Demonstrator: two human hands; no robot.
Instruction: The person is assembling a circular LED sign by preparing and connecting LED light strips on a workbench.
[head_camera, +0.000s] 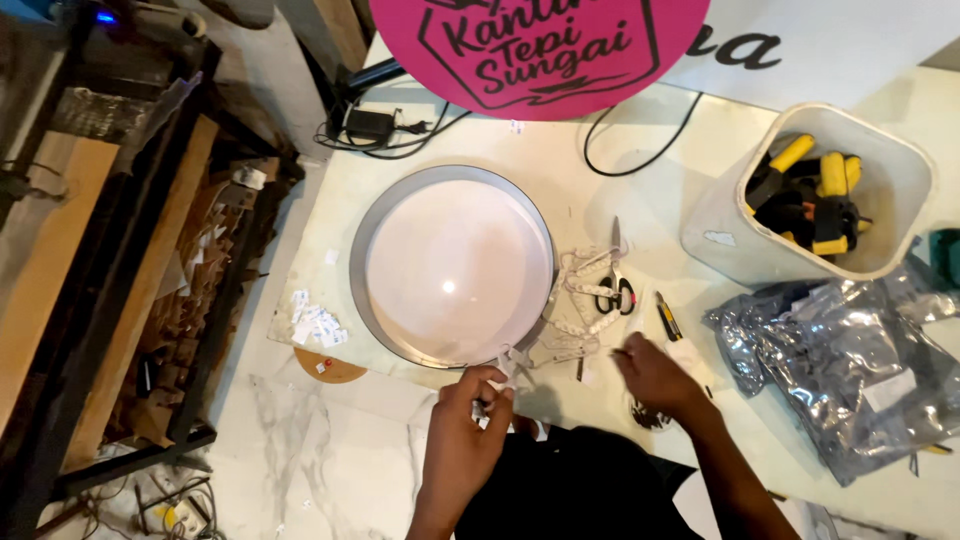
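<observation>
Left hand (468, 425) pinching LED module strip (580, 305); right hand (655, 375) loosely curled on desk (640, 190).
Light, floppy, probably delicate wiring; best gripped by modules.

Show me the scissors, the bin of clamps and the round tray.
scissors (617, 272), head view, on the blades near the pivot
bin of clamps (716, 225), head view, on its outer wall
round tray (366, 235), head view, on its grey rim

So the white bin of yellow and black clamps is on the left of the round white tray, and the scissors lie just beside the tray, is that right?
Not quite. In the head view the white bin of yellow and black clamps stands to the right of the round white tray, not the left. The scissors do lie just beside the tray.
</observation>
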